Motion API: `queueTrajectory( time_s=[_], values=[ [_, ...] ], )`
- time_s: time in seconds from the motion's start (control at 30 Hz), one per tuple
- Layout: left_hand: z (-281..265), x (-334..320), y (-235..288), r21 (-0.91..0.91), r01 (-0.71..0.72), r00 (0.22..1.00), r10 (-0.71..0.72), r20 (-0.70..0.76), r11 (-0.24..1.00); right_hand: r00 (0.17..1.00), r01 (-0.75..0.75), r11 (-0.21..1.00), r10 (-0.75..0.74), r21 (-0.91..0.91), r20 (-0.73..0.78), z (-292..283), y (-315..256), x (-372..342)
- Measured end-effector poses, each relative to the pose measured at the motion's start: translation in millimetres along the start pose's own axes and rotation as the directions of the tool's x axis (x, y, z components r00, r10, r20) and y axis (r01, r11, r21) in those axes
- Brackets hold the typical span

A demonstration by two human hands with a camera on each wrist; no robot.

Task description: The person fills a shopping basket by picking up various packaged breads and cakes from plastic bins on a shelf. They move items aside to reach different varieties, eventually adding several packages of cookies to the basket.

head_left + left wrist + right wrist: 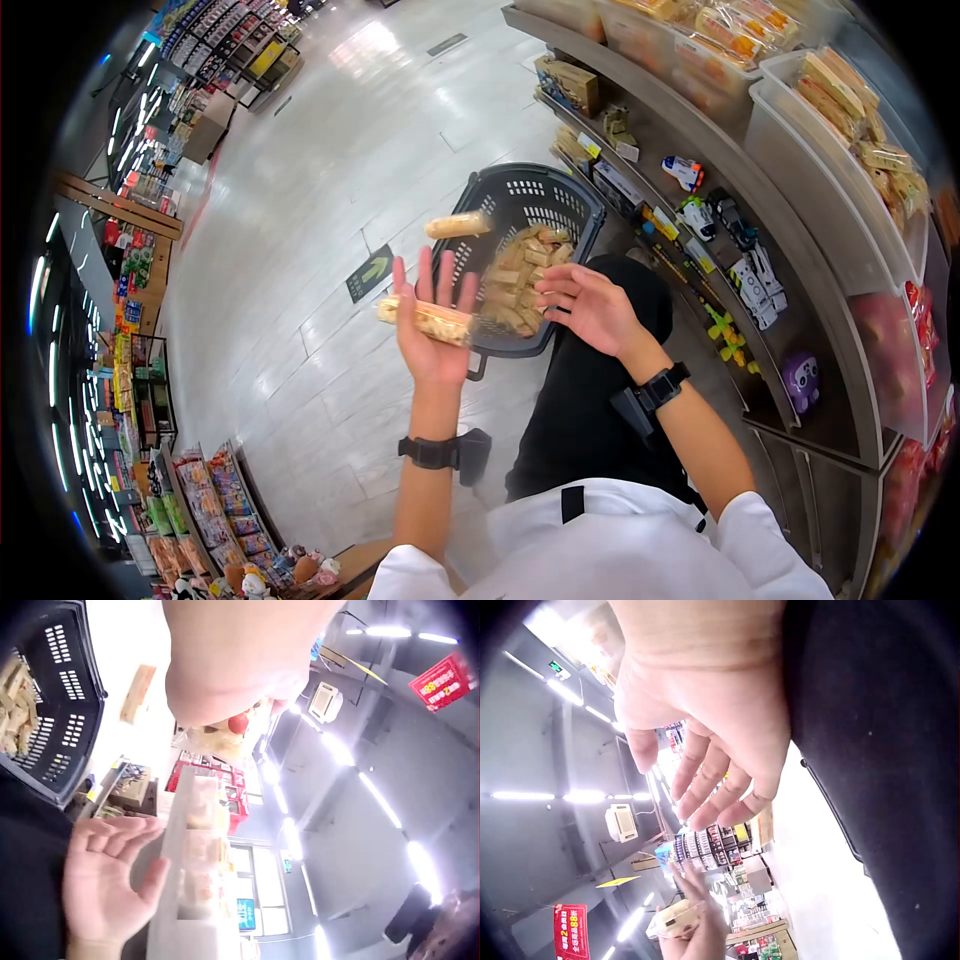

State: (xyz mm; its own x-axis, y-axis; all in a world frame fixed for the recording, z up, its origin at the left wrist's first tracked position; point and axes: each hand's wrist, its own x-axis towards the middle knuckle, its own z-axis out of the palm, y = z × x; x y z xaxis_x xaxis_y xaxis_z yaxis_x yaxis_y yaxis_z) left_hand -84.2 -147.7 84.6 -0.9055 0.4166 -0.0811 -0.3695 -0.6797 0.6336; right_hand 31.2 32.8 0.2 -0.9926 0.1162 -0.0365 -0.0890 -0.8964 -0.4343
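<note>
Across the palm of my left hand (432, 335) lies a long, clear-wrapped snack (445, 324), with the thumb over it and the fingers stretched out. A second wrapped snack (457, 224) is off the fingertips, overlapping the basket's left rim in the head view; the left wrist view shows this loose piece (139, 694) against the pale floor. My right hand (592, 308), palm up with fingers loosely bent, holds nothing beside the basket's near right side. The dark grey shopping basket (585, 200) contains a heap of similar wrapped snacks (520, 285).
On the right, a shelf carries clear bins (830, 160) of wrapped food, with toys (760, 285) below. My black-clad leg (570, 400) is close to the basket. Tiled floor (300, 230) extends left toward store racks (215, 500).
</note>
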Motion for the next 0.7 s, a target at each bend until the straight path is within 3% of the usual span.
queueTrajectory(
  time_s=[0.07, 0.1, 0.13, 0.17, 0.2, 0.23, 0.3, 0.37, 0.43, 0.53, 0.57, 0.63, 0.7],
  values=[
    [-3, 8, 10, 0.002, -0.024, 0.999, 0.024, -0.044, 1.000, 1.000, 0.012, 1.000, -0.012, 0.000, -0.003, 0, -1, -1],
    [-17, 16, 14, -0.095, 0.010, 0.979, 0.009, 0.205, 0.995, 1.000, 0.021, 1.000, -0.021, 0.001, 0.001, 0, -1, -1],
    [-30, 22, 14, -0.180, 0.067, 0.897, 0.019, 0.442, 0.981, 1.000, 0.024, 1.000, -0.024, 0.002, -0.001, 0, -1, -2],
    [-25, 20, 10, -0.178, 0.071, 0.896, 0.016, 0.443, 0.981, 1.000, 0.028, 1.000, -0.028, 0.000, -0.005, 0, -1, -2],
    [-15, 17, 1, -0.111, 0.031, 0.985, -0.012, 0.174, 0.993, 0.999, 0.032, 0.999, -0.032, -0.001, -0.009, 1, 0, -2],
    [-9, 15, -3, -0.034, 0.010, 0.994, -0.014, -0.110, 0.999, 0.999, 0.035, 0.999, -0.035, -0.001, -0.008, 1, 0, -2],
    [-42, 21, -19, -0.029, 0.064, 0.989, -0.067, -0.135, 0.998, 0.998, 0.041, 0.999, -0.042, -0.035, -0.048, 0, 2, -1],
    [-52, 23, -30, -0.050, 0.210, 0.897, -0.213, -0.387, 0.976, 0.997, 0.046, 0.998, -0.048, -0.043, -0.064, 1, 2, -1],
    [-52, 22, -25, -0.050, 0.250, 0.897, -0.251, -0.364, 0.967, 0.995, 0.044, 0.998, -0.048, -0.050, -0.091, 1, 3, -4],
    [-23, 25, -5, -0.105, 0.011, 0.985, -0.029, -0.172, 0.994, 0.995, 0.045, 0.996, -0.051, -0.072, -0.082, 3, 3, -3],
    [-7, 20, 0, -0.110, 0.009, 0.985, -0.027, -0.170, 0.994, 0.994, 0.044, 0.997, -0.050, -0.067, -0.095, 3, 2, -2],
    [31, 6, 6, 0.012, -0.297, 0.952, 0.295, 0.088, 0.955, 0.992, 0.049, 0.996, -0.057, -0.072, -0.113, 5, 4, -2],
    [54, -12, 12, -0.048, -0.207, 0.963, 0.213, 0.165, 0.977, 0.991, 0.071, 0.996, -0.076, -0.045, -0.107, 4, 8, -3]
  ],
)
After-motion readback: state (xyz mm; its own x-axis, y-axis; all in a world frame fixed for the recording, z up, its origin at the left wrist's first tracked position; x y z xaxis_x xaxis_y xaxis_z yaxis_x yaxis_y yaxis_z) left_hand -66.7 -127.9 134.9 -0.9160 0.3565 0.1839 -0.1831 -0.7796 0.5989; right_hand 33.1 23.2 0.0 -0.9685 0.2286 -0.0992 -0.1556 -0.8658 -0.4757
